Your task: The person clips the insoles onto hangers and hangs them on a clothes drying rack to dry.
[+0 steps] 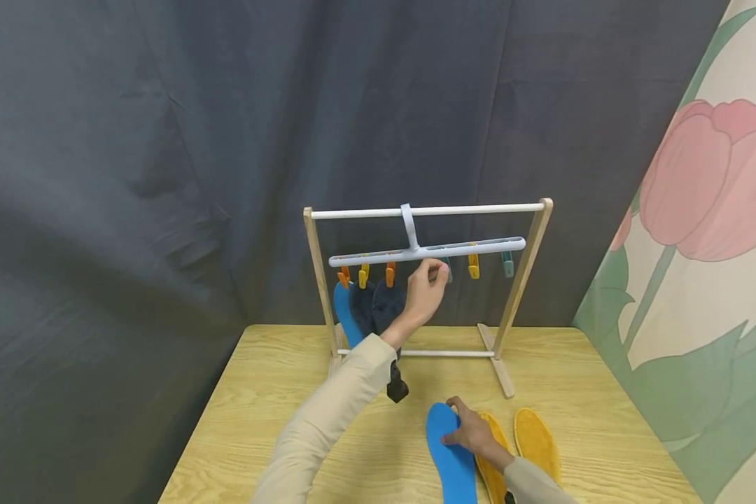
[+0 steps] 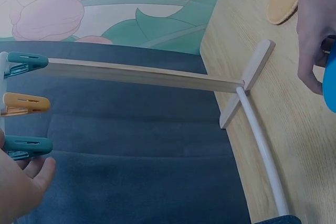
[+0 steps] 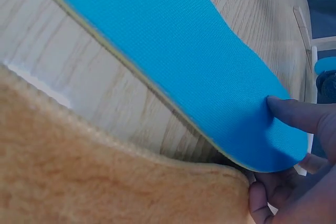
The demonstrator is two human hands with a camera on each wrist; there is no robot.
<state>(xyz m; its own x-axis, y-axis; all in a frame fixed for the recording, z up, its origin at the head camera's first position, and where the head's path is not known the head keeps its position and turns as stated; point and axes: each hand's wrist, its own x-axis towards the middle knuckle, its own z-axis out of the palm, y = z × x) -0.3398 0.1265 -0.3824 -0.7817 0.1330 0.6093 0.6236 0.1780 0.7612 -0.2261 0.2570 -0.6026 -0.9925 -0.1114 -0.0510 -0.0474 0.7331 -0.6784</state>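
Note:
My left hand is raised just under the pale hanger, its fingers beside a teal clip. In the left wrist view the fingers lie close below that clip; whether they touch it is hard to tell. My right hand pinches the rounded end of a blue insole, thumb on its top face and fingers beneath. Next to it lie two yellow fuzzy insoles, one partly hidden by the right hand and forearm. Orange and yellow clips hold a blue insole and dark insoles on the hanger's left half.
A wooden rack with a white top bar carries the hanger. A yellow clip and another teal clip hang at its right. Dark cloth stands behind the wooden table; a tulip-patterned panel is at right.

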